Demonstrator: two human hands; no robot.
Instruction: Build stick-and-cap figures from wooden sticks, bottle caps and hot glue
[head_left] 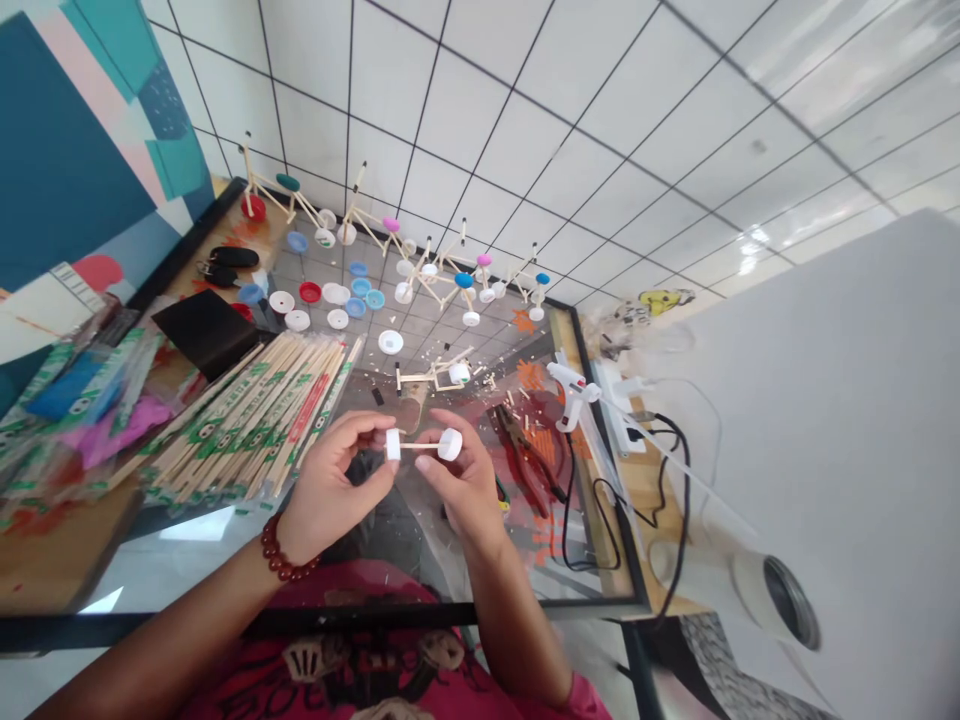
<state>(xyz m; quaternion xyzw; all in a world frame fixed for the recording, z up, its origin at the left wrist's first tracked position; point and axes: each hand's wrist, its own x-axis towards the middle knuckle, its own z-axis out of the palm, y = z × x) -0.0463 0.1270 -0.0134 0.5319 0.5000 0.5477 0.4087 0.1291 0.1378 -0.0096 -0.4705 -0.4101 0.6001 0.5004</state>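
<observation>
Between my two hands is a short wooden stick [420,446] with a white bottle cap at each end. My left hand [330,490], wearing a red bead bracelet [279,555], pinches the left cap [394,444] between thumb and fingers. My right hand [471,485] is closed around the right cap [450,443] and the stick beside it. Just beyond my hands lies a small stick frame [427,380] with a white cap [459,373] at its right end. Pliers [525,455] with dark handles rest to the right of my right hand.
Bundled wrapped chopsticks [247,425] lie left. Behind them are loose caps, including a red cap [310,292], and a row of stick models with a pink cap [391,225]. A white glue gun [574,392], a power strip [626,405] and cables are right. Wood scraps litter the glass tabletop.
</observation>
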